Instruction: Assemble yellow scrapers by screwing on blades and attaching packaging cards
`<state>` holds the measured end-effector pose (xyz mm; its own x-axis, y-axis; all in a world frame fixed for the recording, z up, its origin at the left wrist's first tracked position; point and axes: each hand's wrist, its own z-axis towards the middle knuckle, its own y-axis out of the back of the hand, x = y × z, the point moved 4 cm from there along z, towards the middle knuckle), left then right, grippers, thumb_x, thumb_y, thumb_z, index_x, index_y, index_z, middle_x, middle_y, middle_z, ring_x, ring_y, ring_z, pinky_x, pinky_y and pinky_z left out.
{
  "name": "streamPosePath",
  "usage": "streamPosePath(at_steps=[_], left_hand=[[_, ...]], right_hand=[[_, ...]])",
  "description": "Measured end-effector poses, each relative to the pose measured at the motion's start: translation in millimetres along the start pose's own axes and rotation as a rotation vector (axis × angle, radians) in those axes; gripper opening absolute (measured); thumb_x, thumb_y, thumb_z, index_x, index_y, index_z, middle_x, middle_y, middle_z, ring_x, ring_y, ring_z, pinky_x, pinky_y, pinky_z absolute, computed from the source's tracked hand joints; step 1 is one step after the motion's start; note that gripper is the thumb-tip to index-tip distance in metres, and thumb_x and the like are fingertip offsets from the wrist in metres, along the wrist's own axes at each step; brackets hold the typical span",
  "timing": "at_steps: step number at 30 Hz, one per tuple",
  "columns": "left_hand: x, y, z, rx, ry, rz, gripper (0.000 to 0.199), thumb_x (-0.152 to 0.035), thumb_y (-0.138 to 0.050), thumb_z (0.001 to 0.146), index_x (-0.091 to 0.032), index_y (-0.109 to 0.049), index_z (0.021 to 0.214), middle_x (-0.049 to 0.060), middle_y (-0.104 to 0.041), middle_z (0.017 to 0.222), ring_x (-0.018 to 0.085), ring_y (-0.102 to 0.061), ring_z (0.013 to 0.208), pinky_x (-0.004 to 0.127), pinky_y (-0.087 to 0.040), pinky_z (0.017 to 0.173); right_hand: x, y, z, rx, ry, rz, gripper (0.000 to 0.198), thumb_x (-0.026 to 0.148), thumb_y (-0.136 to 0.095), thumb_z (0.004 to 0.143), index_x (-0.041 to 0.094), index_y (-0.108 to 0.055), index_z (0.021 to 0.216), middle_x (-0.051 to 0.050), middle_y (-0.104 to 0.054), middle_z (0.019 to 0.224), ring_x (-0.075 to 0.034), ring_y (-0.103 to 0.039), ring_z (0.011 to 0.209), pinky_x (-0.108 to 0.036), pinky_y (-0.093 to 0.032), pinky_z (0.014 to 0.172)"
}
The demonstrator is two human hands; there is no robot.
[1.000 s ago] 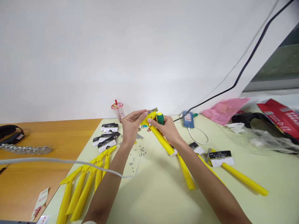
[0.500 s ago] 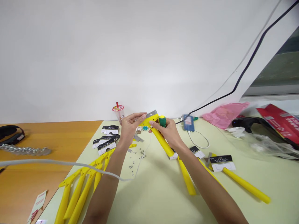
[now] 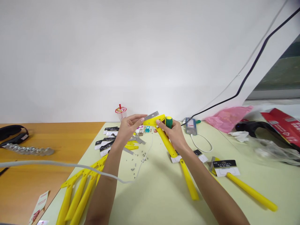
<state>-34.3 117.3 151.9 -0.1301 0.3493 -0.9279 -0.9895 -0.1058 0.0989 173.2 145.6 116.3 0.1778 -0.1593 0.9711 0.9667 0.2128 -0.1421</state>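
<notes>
Above the table I hold a yellow scraper [image 3: 167,142], its handle slanting down to the right. A flat metal blade [image 3: 152,116] lies along its head, tilted against the yellow edge. My left hand [image 3: 128,126] pinches the left end of the blade and head between thumb and fingers. My right hand [image 3: 174,132] is closed round the scraper below the head, thumb pressed on the yellow plastic. Tucked in that same hand is a screwdriver [image 3: 168,122] with a green and yellow handle; its shaft is hidden. Small metal parts [image 3: 134,168] lie scattered below.
Yellow scraper handles [image 3: 75,193] are piled at the left, with black-and-white cards [image 3: 109,143] behind. Carded scrapers [image 3: 252,190] lie right. A lidded cup [image 3: 120,112], phone [image 3: 191,126] and pink bag [image 3: 228,118] stand or lie along the wall. A white cable [image 3: 70,164] crosses in front.
The blade now sits at an angle to the scraper head, showing more of its length. My left hand has shifted slightly left from the head. The view has moved slightly.
</notes>
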Motion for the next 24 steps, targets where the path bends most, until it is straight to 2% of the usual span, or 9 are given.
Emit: streamPosePath(at_steps=[3, 9, 15, 20, 24], left_hand=[[-2.9, 1.5, -0.1, 0.016, -0.008, -0.003, 0.048, -0.059, -0.087, 0.085, -0.024, -0.088, 0.118, 0.012, -0.085, 0.115, 0.031, -0.078, 0.110, 0.040, -0.062, 0.099], [-8.9, 3.7, -3.1, 0.110, 0.040, 0.017, 0.046, -0.059, -0.086, 0.086, -0.024, -0.089, 0.116, 0.012, -0.085, 0.112, 0.032, -0.079, 0.108, 0.040, -0.061, 0.098], [-9.8, 2.2, -3.9, 0.102, 0.043, 0.019, 0.046, -0.057, -0.089, 0.084, -0.024, -0.088, 0.116, 0.013, -0.085, 0.112, 0.034, -0.079, 0.109, 0.041, -0.063, 0.094], [-7.6, -2.6, -5.0, 0.103, 0.043, 0.036, 0.048, -0.055, -0.088, 0.085, -0.025, -0.086, 0.122, 0.012, -0.085, 0.113, 0.034, -0.080, 0.107, 0.038, -0.065, 0.082], [-6.5, -4.4, -6.1, 0.114, 0.017, 0.030, 0.046, -0.053, -0.089, 0.085, -0.024, -0.086, 0.122, 0.013, -0.085, 0.114, 0.034, -0.080, 0.109, 0.039, -0.066, 0.087]], right_hand=[[-1.7, 0.7, 0.1, -0.005, -0.003, -0.018, 0.056, 0.073, -0.089, 0.075, 0.022, -0.071, 0.088, -0.005, -0.077, 0.076, -0.022, -0.066, 0.062, -0.030, -0.039, 0.052], [-1.3, 0.0, 0.9, -0.011, -0.009, -0.019, 0.058, 0.075, -0.088, 0.074, 0.022, -0.072, 0.088, -0.006, -0.077, 0.076, -0.023, -0.067, 0.064, -0.030, -0.039, 0.052], [3.3, -1.6, -1.7, -0.008, -0.013, -0.029, 0.054, 0.070, -0.092, 0.073, 0.021, -0.072, 0.082, -0.006, -0.075, 0.072, -0.023, -0.068, 0.066, -0.029, -0.039, 0.053], [2.3, -4.0, -2.4, 0.012, -0.010, -0.040, 0.052, 0.069, -0.091, 0.075, 0.020, -0.076, 0.087, -0.006, -0.078, 0.077, -0.021, -0.066, 0.063, -0.030, -0.040, 0.052], [2.2, -3.4, -2.8, 0.019, 0.011, -0.043, 0.051, 0.068, -0.089, 0.077, 0.020, -0.078, 0.088, -0.006, -0.078, 0.078, -0.021, -0.066, 0.063, -0.030, -0.040, 0.053]])
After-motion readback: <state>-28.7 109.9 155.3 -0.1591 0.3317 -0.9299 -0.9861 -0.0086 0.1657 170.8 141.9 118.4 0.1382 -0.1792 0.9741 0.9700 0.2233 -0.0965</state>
